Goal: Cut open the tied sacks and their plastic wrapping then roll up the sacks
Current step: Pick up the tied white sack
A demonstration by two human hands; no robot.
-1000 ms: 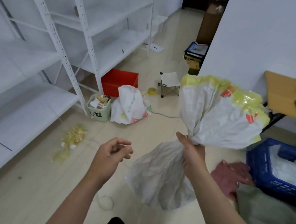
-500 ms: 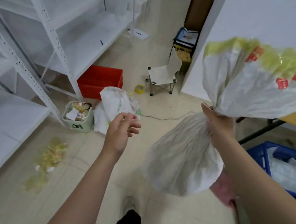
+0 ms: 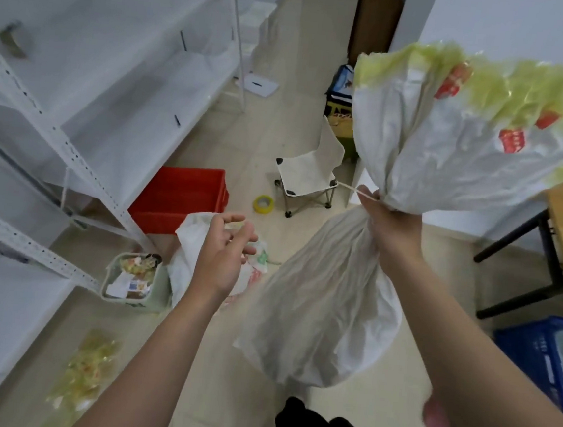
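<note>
Held aloft — right hand point(image 3: 392, 224) grips sack point(image 3: 326, 303) neck, left hand point(image 3: 224, 252) apart

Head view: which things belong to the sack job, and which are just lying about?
Job: tied sack, gripped at its neck by the right hand; its string; left hand, holding nothing; second sack on the floor.
Lying about: red crate, tape roll, folding chair, waste bin, blue crate, shelving.
</note>
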